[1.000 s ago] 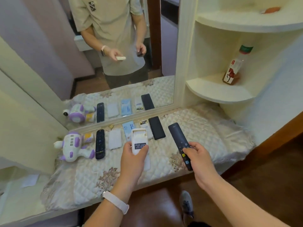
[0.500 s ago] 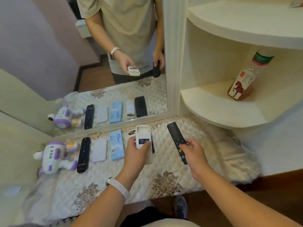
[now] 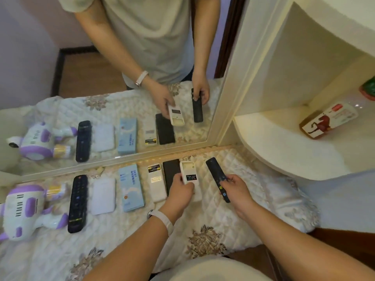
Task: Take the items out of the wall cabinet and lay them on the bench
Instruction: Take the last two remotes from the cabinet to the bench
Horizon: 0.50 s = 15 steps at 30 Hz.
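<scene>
My left hand [image 3: 180, 192] grips a white remote [image 3: 189, 173] with a dark label, held low over the quilted bench [image 3: 253, 199] beside a black phone [image 3: 170, 173]. My right hand [image 3: 236, 190] holds a slim black remote [image 3: 217, 176] by its lower end, pointing away to the upper left. Laid in a row on the bench are a white remote with a battery [image 3: 155, 182], a light blue box [image 3: 130, 186], a white flat box [image 3: 103, 195], a black remote [image 3: 78, 202] and a purple-and-white toy robot [image 3: 26, 209]. A drink bottle [image 3: 332, 118] lies on the cabinet shelf [image 3: 284, 151].
A large mirror [image 3: 121, 78] stands behind the bench and repeats the items and the person. The curved cabinet shelf juts over the bench's right end. Bare quilt lies in front of the row and to the right of my right hand. Wooden floor shows at lower right.
Both hands have moved forward and down toward the bench with their remotes. The view has tilted down and closer; the upper shelf has left the frame.
</scene>
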Each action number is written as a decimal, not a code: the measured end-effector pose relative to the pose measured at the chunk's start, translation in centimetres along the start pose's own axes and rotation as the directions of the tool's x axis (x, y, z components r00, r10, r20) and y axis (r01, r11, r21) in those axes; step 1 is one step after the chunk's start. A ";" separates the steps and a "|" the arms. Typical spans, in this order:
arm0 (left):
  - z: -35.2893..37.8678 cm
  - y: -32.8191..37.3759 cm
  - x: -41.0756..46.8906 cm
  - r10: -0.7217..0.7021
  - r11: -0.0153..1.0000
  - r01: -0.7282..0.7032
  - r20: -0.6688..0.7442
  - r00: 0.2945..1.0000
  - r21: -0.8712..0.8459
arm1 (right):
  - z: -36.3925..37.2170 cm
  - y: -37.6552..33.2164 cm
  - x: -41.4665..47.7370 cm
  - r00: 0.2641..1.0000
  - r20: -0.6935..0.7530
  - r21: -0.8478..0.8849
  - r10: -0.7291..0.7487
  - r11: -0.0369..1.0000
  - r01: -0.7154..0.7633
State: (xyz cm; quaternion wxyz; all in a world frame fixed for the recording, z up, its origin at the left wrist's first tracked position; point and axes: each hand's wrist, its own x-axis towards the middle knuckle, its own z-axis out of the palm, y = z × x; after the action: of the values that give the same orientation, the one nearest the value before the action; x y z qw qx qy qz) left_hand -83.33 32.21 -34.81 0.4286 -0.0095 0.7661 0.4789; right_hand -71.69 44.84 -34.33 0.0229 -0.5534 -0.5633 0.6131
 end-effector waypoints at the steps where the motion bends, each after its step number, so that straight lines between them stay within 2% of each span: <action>1: 0.0 0.0 0.9 -0.020 1.000 0.020 0.028 0.999 0.005 | 0.5 -0.2 0.5 1.000 -0.013 -0.020 0.007 1.000 -0.007; 6: 0.6 -0.1 4.0 -0.061 0.998 0.060 0.121 0.991 0.008 | 2.9 -1.2 2.7 0.997 -0.075 -0.166 -0.031 0.986 0.018; 10: 0.9 0.0 5.0 -0.033 0.999 0.029 0.158 0.987 0.027 | 4.3 -0.9 4.1 0.996 -0.084 -0.217 -0.028 0.976 0.009; 15: 0.8 -0.1 4.3 0.011 0.996 -0.025 0.161 0.987 0.086 | 4.8 -0.1 4.0 0.997 -0.065 -0.361 -0.045 0.932 0.019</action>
State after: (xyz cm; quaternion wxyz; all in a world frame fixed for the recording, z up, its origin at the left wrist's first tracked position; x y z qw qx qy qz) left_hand -85.54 34.44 -37.87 0.4843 0.0548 0.7496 0.4479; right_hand -76.70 44.28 -38.13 -0.0486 -0.5608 -0.6739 0.4786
